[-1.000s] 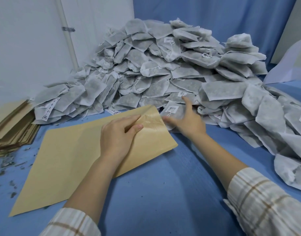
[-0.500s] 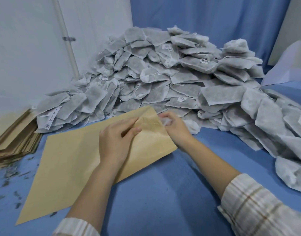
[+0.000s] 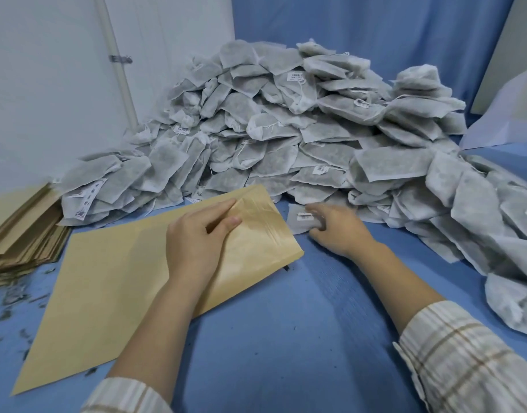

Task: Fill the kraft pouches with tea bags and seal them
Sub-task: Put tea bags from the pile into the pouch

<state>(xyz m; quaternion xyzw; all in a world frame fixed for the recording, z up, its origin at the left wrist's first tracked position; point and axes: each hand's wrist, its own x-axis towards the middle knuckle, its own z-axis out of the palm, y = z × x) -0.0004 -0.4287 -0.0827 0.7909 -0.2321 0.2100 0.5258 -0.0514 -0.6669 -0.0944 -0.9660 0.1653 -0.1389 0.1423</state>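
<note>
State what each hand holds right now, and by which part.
The left hand pinches the kraft pouch at its open top edge. The right hand grips a single tea bag at its right end, beside the pouch mouth.

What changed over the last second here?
The right hand reached into the heap of grey mesh tea bags, took one tea bag and drew it toward the flat brown kraft paper pouch. The left hand stayed on the pouch's mouth.

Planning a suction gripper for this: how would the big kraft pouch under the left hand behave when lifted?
The kraft pouch looks thin and flat, so probably light and bendy. It creases under the left hand, so it likely flops when lifted by one corner.
</note>
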